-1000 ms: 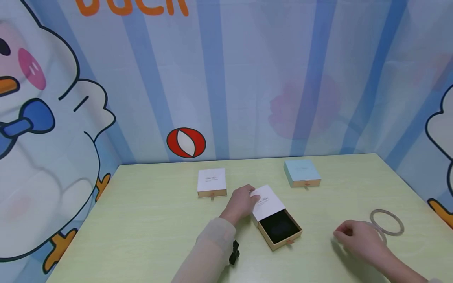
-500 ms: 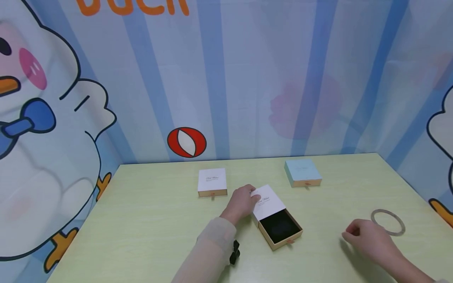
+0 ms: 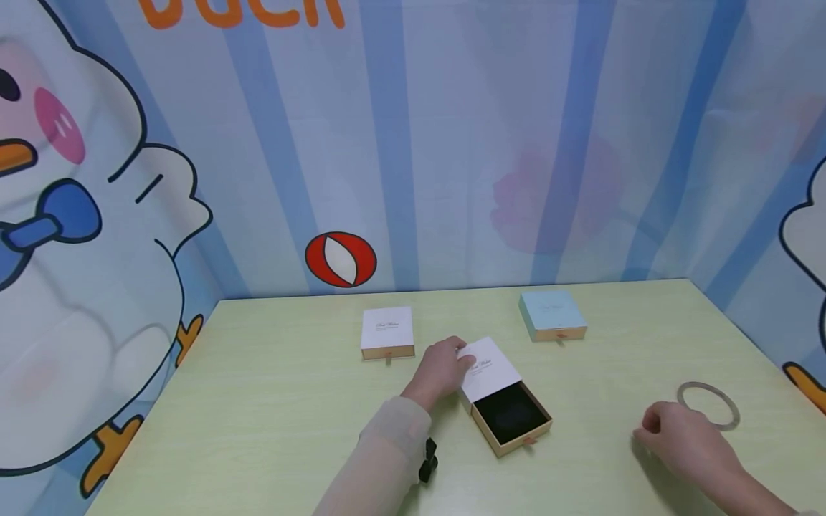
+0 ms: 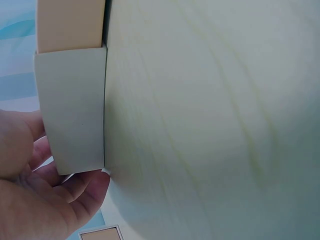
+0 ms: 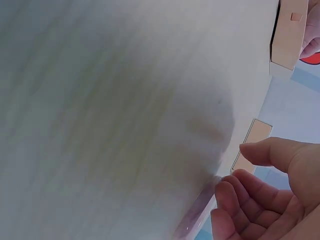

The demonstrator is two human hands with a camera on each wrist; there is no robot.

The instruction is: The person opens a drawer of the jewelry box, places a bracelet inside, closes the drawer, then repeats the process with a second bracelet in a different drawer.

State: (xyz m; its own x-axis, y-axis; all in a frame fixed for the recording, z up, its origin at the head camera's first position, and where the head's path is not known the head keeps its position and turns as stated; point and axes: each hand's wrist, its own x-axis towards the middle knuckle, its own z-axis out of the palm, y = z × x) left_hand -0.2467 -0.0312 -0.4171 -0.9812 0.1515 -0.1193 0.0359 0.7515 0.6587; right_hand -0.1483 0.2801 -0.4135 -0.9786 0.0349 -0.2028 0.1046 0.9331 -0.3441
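Since a second ago, the right hand [image 3: 690,444] has moved slightly right. At left on the surface [image 3: 258,416] sits a closed white box [image 3: 387,330]. Next, the left hand [image 3: 440,371] grips the rear end of a second white box [image 3: 492,374], its black-lined drawer [image 3: 510,414] partly out. Farther right stands a pale blue box [image 3: 552,314]. Last, the right hand, thumb and loosely bent fingers apart, is just beside a translucent ring [image 3: 734,411].

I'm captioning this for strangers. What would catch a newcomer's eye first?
Probably the big cartoon bird along the head view's left. Then, just right of centre, the partly open white box, black inside, gripped by the left hand; farther right, a ring partly behind the right hand.
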